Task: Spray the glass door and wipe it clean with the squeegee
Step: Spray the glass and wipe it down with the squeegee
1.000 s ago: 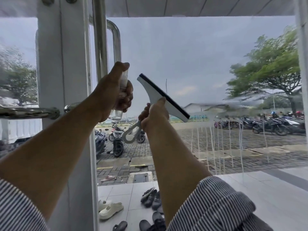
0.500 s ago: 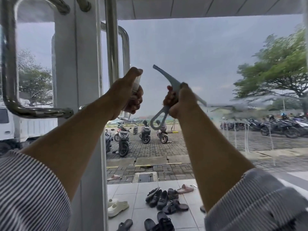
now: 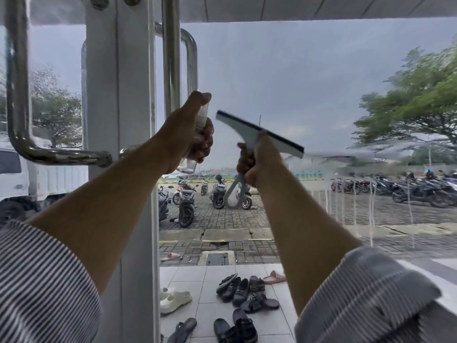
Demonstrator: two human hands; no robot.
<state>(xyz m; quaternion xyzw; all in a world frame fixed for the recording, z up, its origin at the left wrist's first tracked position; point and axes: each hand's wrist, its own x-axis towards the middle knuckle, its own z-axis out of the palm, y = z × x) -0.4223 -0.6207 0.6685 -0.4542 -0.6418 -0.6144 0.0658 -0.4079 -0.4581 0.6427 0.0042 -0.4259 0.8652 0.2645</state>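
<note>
1. The glass door is judged to be partly through its cleaning; thin white runs of liquid are seen trailing down the right part of the pane, and a hazy film is seen above them, so spraying appears to have been done at least there.

2. The squeegee is held up at the middle of the pane by the right hand; its fingers are curled tight around the handle; the dark rubber edge is tilted down toward the right; whether the blade is touching the glass cannot be told.

3. The spray bottle is gripped by the left hand just left of the squeegee, beside the steel door handle; the fingers are wrapped around the clear body and the thumb is raised over the top; whether the nozzle is being pressed cannot be told.

4. Wiping is judged to be largely left; the streaked right part is not yet cleared, and how much of the upper pane is wet cannot be settled against the grey sky.

5. The bottle's nozzle is hidden under the thumb; the squeegee blade is blurred; the pane's top, bottom and right edge are cut off; the sandals on the tiles are judged to lie outside, beyond the glass.
</note>
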